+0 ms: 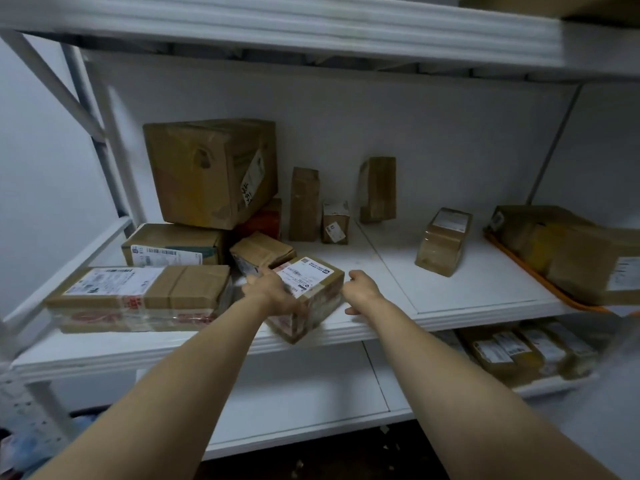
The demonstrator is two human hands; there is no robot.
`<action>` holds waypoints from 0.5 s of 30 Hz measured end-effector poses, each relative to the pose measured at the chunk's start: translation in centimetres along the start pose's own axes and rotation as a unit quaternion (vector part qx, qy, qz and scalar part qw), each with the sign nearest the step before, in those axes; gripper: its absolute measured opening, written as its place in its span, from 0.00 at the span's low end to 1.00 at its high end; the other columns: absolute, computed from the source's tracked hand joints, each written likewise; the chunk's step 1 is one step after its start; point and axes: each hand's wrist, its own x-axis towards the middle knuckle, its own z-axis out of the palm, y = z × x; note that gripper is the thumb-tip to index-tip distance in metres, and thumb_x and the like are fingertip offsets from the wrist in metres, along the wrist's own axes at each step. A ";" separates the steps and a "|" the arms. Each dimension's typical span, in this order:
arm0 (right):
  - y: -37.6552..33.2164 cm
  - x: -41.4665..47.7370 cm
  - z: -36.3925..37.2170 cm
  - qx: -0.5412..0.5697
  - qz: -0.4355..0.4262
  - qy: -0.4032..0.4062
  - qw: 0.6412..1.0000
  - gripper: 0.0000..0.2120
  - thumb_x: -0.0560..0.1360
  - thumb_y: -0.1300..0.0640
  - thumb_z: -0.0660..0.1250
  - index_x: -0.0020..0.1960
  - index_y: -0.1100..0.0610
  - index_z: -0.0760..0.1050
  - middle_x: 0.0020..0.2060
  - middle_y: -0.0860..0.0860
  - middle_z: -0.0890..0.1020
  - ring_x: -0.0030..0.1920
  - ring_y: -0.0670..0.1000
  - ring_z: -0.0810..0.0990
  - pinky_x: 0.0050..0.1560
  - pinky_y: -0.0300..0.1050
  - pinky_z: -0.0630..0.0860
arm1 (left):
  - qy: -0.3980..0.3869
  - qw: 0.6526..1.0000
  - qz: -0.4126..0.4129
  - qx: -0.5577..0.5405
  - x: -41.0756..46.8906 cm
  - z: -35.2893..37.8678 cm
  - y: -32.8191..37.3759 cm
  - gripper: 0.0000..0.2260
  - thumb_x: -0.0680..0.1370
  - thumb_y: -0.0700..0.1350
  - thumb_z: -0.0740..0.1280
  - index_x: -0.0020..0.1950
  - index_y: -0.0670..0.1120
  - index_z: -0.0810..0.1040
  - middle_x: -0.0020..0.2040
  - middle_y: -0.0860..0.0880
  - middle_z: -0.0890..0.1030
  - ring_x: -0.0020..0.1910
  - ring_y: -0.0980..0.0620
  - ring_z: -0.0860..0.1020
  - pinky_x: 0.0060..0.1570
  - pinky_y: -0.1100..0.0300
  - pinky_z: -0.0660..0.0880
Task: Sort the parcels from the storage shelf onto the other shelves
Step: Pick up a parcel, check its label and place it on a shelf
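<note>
Now our left hand grips the box mid-frame, tilted over the shelf edge; our right hand sits beside it, its opening unclear. One-handed, it could slip and drop.

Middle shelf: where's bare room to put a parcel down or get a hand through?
Widest bare patch: front centre, between the right hand and the taped parcel. Another lies behind it, between the back-wall box and the orange tray. Left end is crowded: stacked boxes, with the left hand gripping the labelled parcel.
</note>
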 end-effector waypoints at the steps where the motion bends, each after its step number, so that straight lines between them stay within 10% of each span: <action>1: 0.1 0.0 0.1 0.023 -0.001 0.006 1.000 0.23 0.79 0.58 0.58 0.73 0.57 0.62 0.69 0.55 0.69 0.61 0.59 0.75 0.56 0.48 0.76 | -0.020 0.998 0.017 -0.050 0.4 0.0 0.1 0.56 0.54 0.64 0.77 0.75 0.44 0.58 0.69 0.43 0.69 0.68 0.45 0.68 0.69 0.53 0.67; 6: 1.5 -0.7 -2.4 0.183 0.042 0.096 0.978 0.35 0.71 0.31 0.59 0.68 0.54 0.69 0.64 0.55 0.75 0.64 0.60 0.73 0.65 0.60 0.70 | -0.141 0.937 0.076 -0.310 0.8 0.6 1.5 0.29 0.61 0.49 0.79 0.59 0.44 0.76 0.52 0.47 0.82 0.50 0.51 0.80 0.45 0.63 0.79; 11: 2.7 -1.4 -6.8 0.371 0.018 0.046 0.927 0.17 0.79 0.42 0.60 0.57 0.54 0.72 0.52 0.57 0.79 0.53 0.58 0.79 0.54 0.55 0.77 | -0.281 0.867 0.086 -0.402 -0.3 2.0 3.6 0.32 0.57 0.43 0.78 0.60 0.37 0.77 0.53 0.42 0.79 0.49 0.46 0.80 0.50 0.60 0.74; 15: 3.5 -2.1 -8.8 0.364 0.000 0.034 0.931 0.10 0.76 0.44 0.66 0.51 0.49 0.75 0.56 0.57 0.80 0.57 0.58 0.78 0.54 0.57 0.78 | -0.235 0.900 0.133 -0.342 -0.8 3.8 5.1 0.33 0.60 0.39 0.78 0.64 0.39 0.71 0.54 0.44 0.80 0.55 0.47 0.79 0.55 0.55 0.78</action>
